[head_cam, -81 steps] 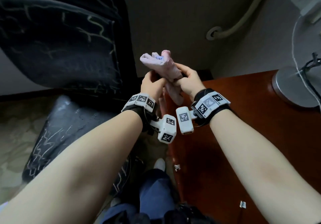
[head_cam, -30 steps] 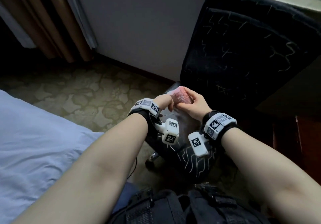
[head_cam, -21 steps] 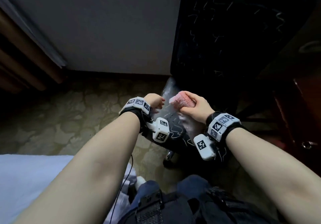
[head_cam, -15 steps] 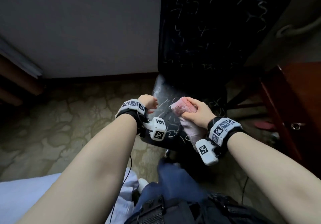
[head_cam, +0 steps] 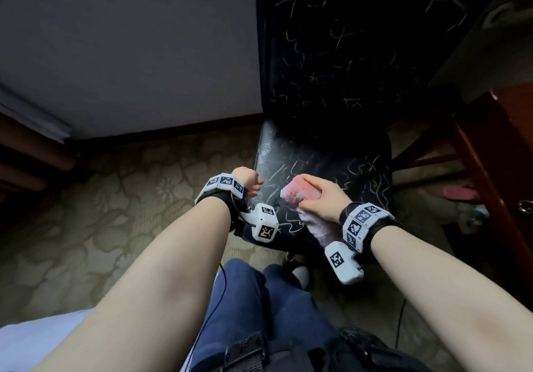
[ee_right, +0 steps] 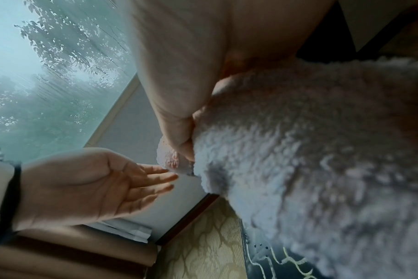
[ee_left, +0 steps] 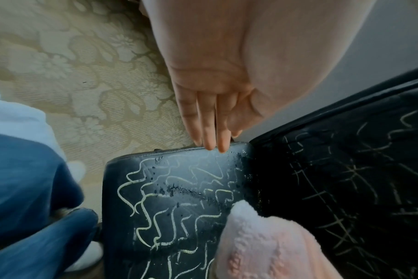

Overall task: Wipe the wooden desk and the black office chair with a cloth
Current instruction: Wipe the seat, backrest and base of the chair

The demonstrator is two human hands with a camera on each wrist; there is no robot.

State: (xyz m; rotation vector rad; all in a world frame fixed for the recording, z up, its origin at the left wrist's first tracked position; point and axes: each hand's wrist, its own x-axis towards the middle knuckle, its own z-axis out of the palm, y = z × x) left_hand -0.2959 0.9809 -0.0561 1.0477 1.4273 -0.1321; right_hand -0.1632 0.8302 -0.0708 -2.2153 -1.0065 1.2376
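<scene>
The soft, light cloth (head_cam: 300, 195), bunched in the right hand's (head_cam: 323, 201) curled fingers over the seat (head_cam: 331, 152), looks best gripped mid-wad; left hand (head_cam: 245, 179) relaxed, empty

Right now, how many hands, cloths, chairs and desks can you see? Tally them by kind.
Hands: 2, left hand empty, right hand gripping the cloth
Cloths: 1, pink cloth over the chair seat
Chairs: 1, black chair
Desks: 1, wooden desk at the right edge
Total: 5
</scene>
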